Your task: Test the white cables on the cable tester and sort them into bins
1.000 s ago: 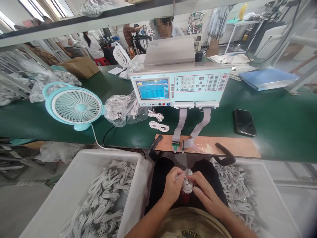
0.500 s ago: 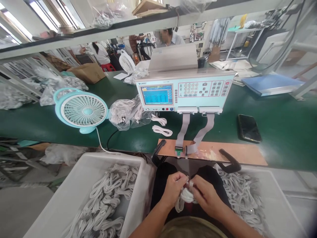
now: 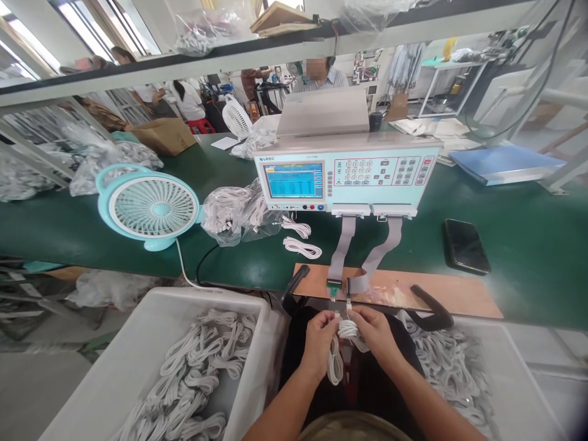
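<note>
A coiled white cable (image 3: 335, 362) hangs between my hands, bundled in loops. My left hand (image 3: 320, 339) pinches one of its plug ends, just below the small green connector board (image 3: 333, 290). The fingers of my right hand (image 3: 373, 331) are closed on another white plug end, which is at or against the second, dark connector (image 3: 348, 288); whether it is seated I cannot tell. Grey ribbon cables (image 3: 342, 248) run from these connectors up to the tester (image 3: 344, 177), whose blue screen is lit.
White bins of coiled cables stand left (image 3: 151, 306) and right (image 3: 500, 343) of my lap. A copper-coloured board (image 3: 386, 294) lines the bench edge. On the green bench (image 3: 248, 269) lie a phone (image 3: 466, 246), two loose cables, bagged cables (image 3: 225, 214) and a turquoise fan (image 3: 156, 208). A person sits behind the tester.
Both hands have moved forward, away from my body, bringing the cable's plug ends up to the connectors at the bench edge. The looped cable now hangs more freely below my fingers.
</note>
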{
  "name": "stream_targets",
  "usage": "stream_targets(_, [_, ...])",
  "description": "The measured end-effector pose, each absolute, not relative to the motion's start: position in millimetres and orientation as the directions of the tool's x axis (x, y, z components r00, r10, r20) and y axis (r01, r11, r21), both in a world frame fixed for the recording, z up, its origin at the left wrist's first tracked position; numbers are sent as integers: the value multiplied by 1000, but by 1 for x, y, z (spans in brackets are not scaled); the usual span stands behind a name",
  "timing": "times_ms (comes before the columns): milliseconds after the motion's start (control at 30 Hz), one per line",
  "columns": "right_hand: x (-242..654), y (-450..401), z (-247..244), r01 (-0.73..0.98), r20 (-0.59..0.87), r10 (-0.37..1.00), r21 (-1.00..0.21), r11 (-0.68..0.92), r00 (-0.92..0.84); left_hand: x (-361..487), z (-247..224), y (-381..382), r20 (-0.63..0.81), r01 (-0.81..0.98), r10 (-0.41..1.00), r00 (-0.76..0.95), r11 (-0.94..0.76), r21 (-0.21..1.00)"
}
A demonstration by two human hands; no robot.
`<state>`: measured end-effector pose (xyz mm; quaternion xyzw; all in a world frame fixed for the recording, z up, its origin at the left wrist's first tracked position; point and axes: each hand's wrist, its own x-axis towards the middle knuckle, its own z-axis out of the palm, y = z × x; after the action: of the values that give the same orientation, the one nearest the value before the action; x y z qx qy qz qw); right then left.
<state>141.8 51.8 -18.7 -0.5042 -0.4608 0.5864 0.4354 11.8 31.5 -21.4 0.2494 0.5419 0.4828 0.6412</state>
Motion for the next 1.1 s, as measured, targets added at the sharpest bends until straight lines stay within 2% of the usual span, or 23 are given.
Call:
stream_targets(167, [140,54,-10,-84,-205,972,-973,-215,-114,8,-20,34,-430,-308,903,-25,402,862])
stream_targets(333, [135,55,2,-241,-379,917,-885,-398,-124,-7,-11,43,-332,-75,936,114,341,937])
stream_targets(467, [132,56,1,-339,-421,902,-838,-429,-101,-12,-2,49,-243,20,956,162,243,970])
stream_targets(567, [132,56,-4,-373,-407,905,-826,-422,-123,-7,-3,49,-173,4,984,43,172,985])
stream_targets(700, [134,57,-9,-385,-377,912,-827,-410,-161,-2,-14,48,-168,-34,984,-54,166,986])
stream_targets(833, [135,57,-11,-381,-379,905,-821,-425,-192,-1,-17,48,-219,-95,973,-78,211,973])
stream_targets(1000, [134,57,-8,-384,-407,889,-802,-457,-208,3,-13,47,-375,-245,924,-77,347,906])
stream_targets(1100, [133,57,-6,-378,-410,888,-804,-459,-206,2,-11,48,-376,-247,923,-80,347,905])
